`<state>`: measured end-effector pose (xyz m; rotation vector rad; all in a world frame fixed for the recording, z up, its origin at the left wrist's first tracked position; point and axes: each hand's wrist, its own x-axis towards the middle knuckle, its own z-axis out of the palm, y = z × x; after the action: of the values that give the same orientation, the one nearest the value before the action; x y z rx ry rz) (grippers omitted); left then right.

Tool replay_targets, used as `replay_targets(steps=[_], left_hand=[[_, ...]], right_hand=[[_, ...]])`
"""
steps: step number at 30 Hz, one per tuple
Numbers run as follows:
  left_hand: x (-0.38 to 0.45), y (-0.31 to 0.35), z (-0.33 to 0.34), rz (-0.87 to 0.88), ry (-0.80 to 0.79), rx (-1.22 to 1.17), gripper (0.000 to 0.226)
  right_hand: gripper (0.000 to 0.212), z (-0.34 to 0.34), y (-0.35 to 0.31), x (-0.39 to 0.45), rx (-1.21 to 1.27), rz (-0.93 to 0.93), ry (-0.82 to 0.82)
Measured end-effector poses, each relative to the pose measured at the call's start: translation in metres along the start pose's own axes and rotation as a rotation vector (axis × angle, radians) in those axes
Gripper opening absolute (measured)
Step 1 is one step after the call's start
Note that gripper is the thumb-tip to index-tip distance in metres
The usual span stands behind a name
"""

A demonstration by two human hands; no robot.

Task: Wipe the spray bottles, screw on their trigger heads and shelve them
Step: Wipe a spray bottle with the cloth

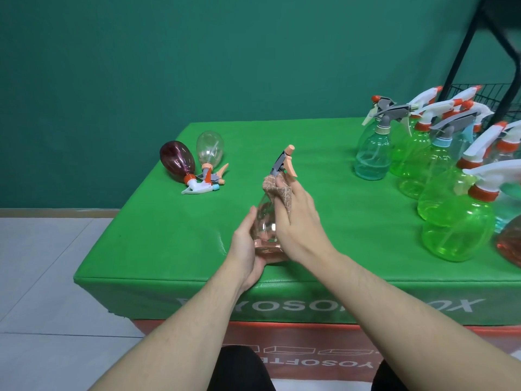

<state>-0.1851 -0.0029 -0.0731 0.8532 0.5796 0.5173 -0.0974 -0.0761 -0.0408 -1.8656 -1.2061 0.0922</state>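
Note:
A clear pinkish spray bottle with a grey and peach trigger head is held above the green box top. My left hand grips its base from the left and below. My right hand presses a brown cloth against the bottle's neck and shoulder, fingers curled over the cloth. Two bottles lie on their sides at the far left: a dark red bottle and a clear bottle, both with trigger heads on.
Several upright green and teal spray bottles crowd the right side of the green padded box. A black wire shelf and black metal legs stand behind them. Pale tiled floor lies to the left.

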Motion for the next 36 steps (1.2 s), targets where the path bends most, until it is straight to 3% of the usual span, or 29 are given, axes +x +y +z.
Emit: replay_targets(steps=[5,12,14,17,21,24,36], left_hand=[[-0.005,0.002,0.001,0.026,-0.006,0.053,0.051],[-0.004,-0.001,0.002,0.095,0.014,-0.007,0.112],[-0.001,-0.002,0.001,0.099,0.022,-0.053,0.12],[-0.001,-0.002,0.0,0.113,0.02,-0.112,0.115],[-0.003,-0.001,0.001,0.122,0.038,-0.149,0.083],[-0.006,-0.001,0.002,0.12,0.002,-0.13,0.074],[-0.004,-0.003,0.001,0.089,-0.064,0.148,0.072]], right_hand=[[0.06,0.003,-0.003,-0.001,0.005,-0.032,-0.039],[0.061,0.009,0.012,-0.024,-0.072,-0.158,-0.07],[0.063,0.01,0.014,-0.036,-0.094,-0.167,-0.094],[0.062,0.008,0.015,-0.052,-0.12,-0.198,-0.11],[0.064,0.006,0.018,-0.065,-0.144,-0.214,-0.128],[0.064,0.005,0.019,-0.067,-0.113,-0.204,-0.12],[0.062,-0.009,0.011,-0.018,-0.004,-0.068,-0.07]])
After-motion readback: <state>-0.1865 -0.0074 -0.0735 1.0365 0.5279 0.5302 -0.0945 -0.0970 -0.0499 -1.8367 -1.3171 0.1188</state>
